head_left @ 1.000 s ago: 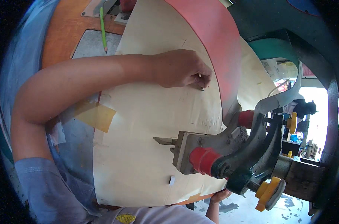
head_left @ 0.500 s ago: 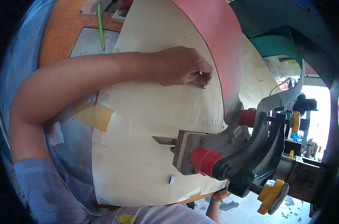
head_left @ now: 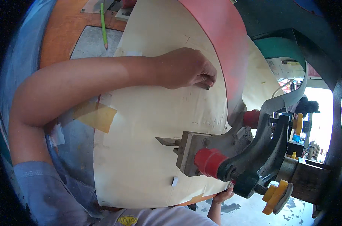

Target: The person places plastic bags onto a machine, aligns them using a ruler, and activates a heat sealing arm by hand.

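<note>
My left hand (head_left: 188,69) is closed in a pinch over a large cream sheet (head_left: 140,158). A small dark tip (head_left: 207,87) sticks out below its fingers, too little of it showing to tell its kind. The left forearm lies across the sheet from the left. At the lower right, my right hand (head_left: 223,195) is at the sheet's near edge. Machine parts partly cover its fingers, so its grip does not show. Just right of the left hand rises a curved red machine arm (head_left: 231,49).
A metal block (head_left: 186,154) with a pointed plate juts over the sheet, beside a red knob (head_left: 208,162) and a yellow hand knob (head_left: 275,196). A green pencil (head_left: 104,26) lies on a grey plate at upper left. Yellowish tape (head_left: 95,115) sits at the sheet's left edge.
My left hand has shifted slightly right and down, still pinched, and the dark tip with it. The whole view has drifted a little to the right. My right hand stays at the near edge.
</note>
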`<state>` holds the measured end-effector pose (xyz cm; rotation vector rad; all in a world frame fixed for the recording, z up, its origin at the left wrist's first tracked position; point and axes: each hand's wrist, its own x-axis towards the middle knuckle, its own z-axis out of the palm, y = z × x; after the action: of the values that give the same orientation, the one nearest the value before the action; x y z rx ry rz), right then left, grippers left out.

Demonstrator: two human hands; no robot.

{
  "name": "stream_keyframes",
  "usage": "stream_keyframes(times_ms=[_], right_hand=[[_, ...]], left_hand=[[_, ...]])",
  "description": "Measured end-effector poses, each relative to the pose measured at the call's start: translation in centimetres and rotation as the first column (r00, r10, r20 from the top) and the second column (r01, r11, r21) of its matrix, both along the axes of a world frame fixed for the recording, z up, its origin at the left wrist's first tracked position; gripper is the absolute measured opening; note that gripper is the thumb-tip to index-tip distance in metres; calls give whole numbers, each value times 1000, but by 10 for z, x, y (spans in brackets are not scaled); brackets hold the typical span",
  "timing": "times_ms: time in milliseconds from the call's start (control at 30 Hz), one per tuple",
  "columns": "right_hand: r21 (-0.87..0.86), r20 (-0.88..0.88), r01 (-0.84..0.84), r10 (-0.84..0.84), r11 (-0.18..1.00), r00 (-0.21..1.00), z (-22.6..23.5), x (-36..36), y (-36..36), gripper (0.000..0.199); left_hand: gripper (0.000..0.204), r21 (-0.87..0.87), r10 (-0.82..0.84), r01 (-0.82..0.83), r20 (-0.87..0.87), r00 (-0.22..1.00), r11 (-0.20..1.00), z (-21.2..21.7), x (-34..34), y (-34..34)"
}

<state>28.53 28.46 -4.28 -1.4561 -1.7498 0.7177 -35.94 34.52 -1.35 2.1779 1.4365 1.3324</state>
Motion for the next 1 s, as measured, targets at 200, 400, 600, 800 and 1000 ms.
stream_keyframes(times_ms=[200, 400, 600, 800, 1000], right_hand=[[47, 71, -46, 43, 998, 997, -1, 3, 0, 49], [98, 141, -93, 79, 991, 987, -2, 3, -1, 51], [48, 42, -49, 47, 998, 998, 0, 6, -2, 52], [21, -6, -40, 40, 999, 999, -3, 6, -2, 52], [8, -36, -33, 34, 999, 999, -3, 6, -2, 53]], left_hand=[[18, -20, 21, -20, 89, 996, 1000, 3, -3, -2], [16, 9, -50, 49, 85, 995, 999, 2, -7, -3], [16, 3, -70, 70, 105, 992, 998, 5, -7, -4], [17, 54, -77, 74, 63, 995, 996, 2, -5, -3], [15, 61, -100, 95, 79, 992, 994, 4, -5, -2]])
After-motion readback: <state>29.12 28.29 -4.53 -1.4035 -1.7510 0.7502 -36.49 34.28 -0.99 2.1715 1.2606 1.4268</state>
